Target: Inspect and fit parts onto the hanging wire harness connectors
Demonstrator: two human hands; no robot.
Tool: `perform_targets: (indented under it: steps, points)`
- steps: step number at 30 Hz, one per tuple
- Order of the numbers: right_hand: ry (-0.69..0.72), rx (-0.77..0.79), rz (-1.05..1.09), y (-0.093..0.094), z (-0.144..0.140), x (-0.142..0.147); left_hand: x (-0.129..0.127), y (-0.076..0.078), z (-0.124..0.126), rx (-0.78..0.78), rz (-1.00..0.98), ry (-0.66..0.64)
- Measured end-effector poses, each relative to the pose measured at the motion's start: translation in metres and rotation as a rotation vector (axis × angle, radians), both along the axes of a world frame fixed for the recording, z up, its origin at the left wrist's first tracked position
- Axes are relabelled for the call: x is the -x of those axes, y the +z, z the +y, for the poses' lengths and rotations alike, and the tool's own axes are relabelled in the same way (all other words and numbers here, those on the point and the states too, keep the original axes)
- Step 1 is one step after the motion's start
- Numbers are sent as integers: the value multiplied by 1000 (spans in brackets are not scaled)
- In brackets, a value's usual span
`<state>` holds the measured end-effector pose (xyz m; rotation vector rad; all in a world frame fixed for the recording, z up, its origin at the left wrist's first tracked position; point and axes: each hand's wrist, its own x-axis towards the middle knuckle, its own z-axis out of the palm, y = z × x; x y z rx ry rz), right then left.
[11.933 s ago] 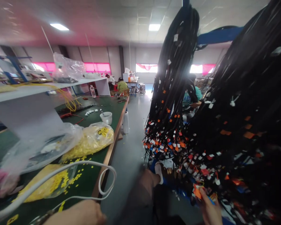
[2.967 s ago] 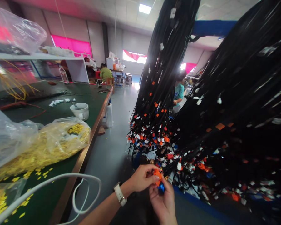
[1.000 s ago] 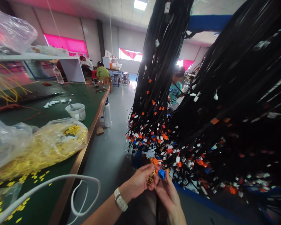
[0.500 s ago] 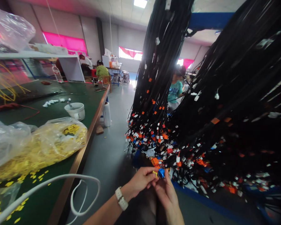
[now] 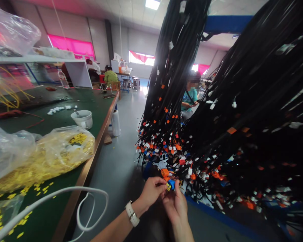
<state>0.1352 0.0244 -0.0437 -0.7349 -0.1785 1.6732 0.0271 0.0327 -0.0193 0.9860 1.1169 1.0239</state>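
Note:
In the head view, my left hand (image 5: 151,192) pinches a small yellow plastic piece (image 5: 168,187) between thumb and fingertips. My right hand (image 5: 176,203) grips a blue connector (image 5: 171,183), its thumb along the connector's right side. The yellow piece touches the blue connector's left face; whether it sits inside cannot be made out. Orange connectors (image 5: 165,173) lie just beyond my fingertips, at the lower end of a thick hanging bundle of black cables (image 5: 175,64). A white-strapped watch (image 5: 132,214) is on my left wrist.
On the left, a green-topped table (image 5: 63,198) bears a clear bag of yellow pieces (image 5: 65,151), a white cup (image 5: 83,120) and a white cable (image 5: 65,190). A second cable bundle (image 5: 267,101) hangs at right. A person in a teal shirt (image 5: 190,96) sits behind the bundles.
My left hand has brought the yellow piece against the blue connector, where a small gap showed before. Both hands shifted slightly left. The person behind the bundles has moved a hand into sight.

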Motion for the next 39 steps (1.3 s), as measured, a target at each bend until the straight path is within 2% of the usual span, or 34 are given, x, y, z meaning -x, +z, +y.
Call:
perform_targets:
  steps: [3, 10, 14, 17, 22, 25, 28, 31, 37, 39]
  points:
    - [-38, 68, 26, 3, -1, 3, -1, 0, 0, -15, -3, 35]
    - [-9, 41, 6, 4, -1, 4, -4, -7, 0, 36, -26, 46]
    - [-20, 57, 49, 7, -1, 7, -5, -14, -1, -121, 82, 111]
    - [-48, 87, 66, 8, -1, 8, -3, -14, -3, -221, 176, 106]
    - [-63, 36, 29, 6, -1, 6, 0, -10, -4, -226, 291, 60]
    - [-78, 43, 32, 5, -1, 5, 0, -9, -2, -122, 178, 79]
    - [-81, 38, 14, 4, -2, 4, -3, -8, -2, 5, -52, 107]
    - [-70, 8, -10, 2, -2, 5, -7, -10, -4, 27, -155, 141]
    - [-49, 57, 24, 1, -2, 11, -11, -18, -8, -126, 195, 160]
    - [-61, 74, 23, 4, -2, 13, -11, -18, -8, -142, 258, 164]
